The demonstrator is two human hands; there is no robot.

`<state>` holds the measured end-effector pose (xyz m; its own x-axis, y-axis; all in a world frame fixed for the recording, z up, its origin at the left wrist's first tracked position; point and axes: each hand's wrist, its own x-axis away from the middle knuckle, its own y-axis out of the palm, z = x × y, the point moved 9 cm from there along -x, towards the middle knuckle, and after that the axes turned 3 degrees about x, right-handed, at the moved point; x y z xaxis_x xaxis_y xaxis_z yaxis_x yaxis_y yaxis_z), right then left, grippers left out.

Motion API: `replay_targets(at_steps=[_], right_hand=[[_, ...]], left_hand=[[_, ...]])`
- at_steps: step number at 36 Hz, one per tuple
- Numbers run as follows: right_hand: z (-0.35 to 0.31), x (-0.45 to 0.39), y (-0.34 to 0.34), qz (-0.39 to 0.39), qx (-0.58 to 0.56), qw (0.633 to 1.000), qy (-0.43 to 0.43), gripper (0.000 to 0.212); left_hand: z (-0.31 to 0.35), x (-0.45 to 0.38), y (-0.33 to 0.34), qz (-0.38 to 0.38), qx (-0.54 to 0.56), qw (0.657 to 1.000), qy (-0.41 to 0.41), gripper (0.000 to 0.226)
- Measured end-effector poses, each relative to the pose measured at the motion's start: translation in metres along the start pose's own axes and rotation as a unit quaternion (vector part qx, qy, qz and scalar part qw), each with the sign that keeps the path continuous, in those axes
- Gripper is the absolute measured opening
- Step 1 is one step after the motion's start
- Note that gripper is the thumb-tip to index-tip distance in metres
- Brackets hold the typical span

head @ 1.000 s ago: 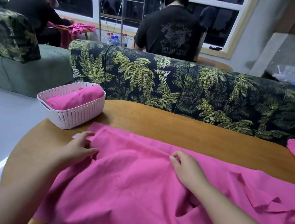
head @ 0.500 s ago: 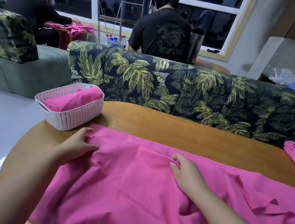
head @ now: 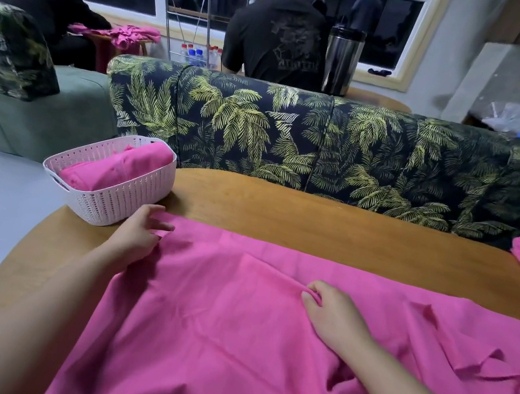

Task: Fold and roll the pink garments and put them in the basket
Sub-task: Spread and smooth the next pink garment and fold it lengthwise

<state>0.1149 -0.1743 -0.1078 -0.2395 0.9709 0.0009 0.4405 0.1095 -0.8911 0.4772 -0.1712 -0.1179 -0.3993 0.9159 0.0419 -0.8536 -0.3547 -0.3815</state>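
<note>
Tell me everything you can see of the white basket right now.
The white perforated plastic basket is oval, with slotted walls and a handle cut-out at its left end. It stands upright on the far left edge of the round wooden table, holding at least one rolled pink garment that rises above the rim. The spread pink garment lies just near of it; the left hand rests close beside the basket, contact unclear.

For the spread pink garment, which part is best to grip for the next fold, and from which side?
Probably the far edge of the spread pink garment, from above: it lies flat and straight on the table, and left hand and right hand are already there.
</note>
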Motion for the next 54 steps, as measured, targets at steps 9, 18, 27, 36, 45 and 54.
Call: replay_targets(at_steps=[9,18,27,36,45,54], right_hand=[[0.004,0.001,0.003,-0.012,-0.002,1.000,0.004,0.014],[0.007,0.000,0.004,-0.015,0.006,1.000,0.020,0.019],[-0.002,0.001,-0.008,-0.015,0.019,0.999,0.025,0.016],[-0.050,-0.022,-0.074,0.055,0.025,0.998,-0.030,0.011],[-0.065,-0.106,-0.051,0.033,0.109,0.993,-0.017,0.013],[-0.044,-0.121,0.027,-0.033,0.124,0.992,-0.014,0.022]], left_hand=[[0.017,-0.001,0.017,-0.044,-0.128,0.989,0.056,0.039],[0.026,-0.003,0.005,0.053,-0.013,0.998,0.036,0.023],[0.014,0.003,0.013,0.001,-0.181,0.982,0.049,0.047],[0.112,0.043,-0.034,0.197,-0.115,0.935,0.273,0.031],[0.079,0.001,-0.004,0.106,-0.422,0.871,0.230,0.033],[0.004,-0.009,0.003,0.066,-0.412,0.901,0.119,0.036]])
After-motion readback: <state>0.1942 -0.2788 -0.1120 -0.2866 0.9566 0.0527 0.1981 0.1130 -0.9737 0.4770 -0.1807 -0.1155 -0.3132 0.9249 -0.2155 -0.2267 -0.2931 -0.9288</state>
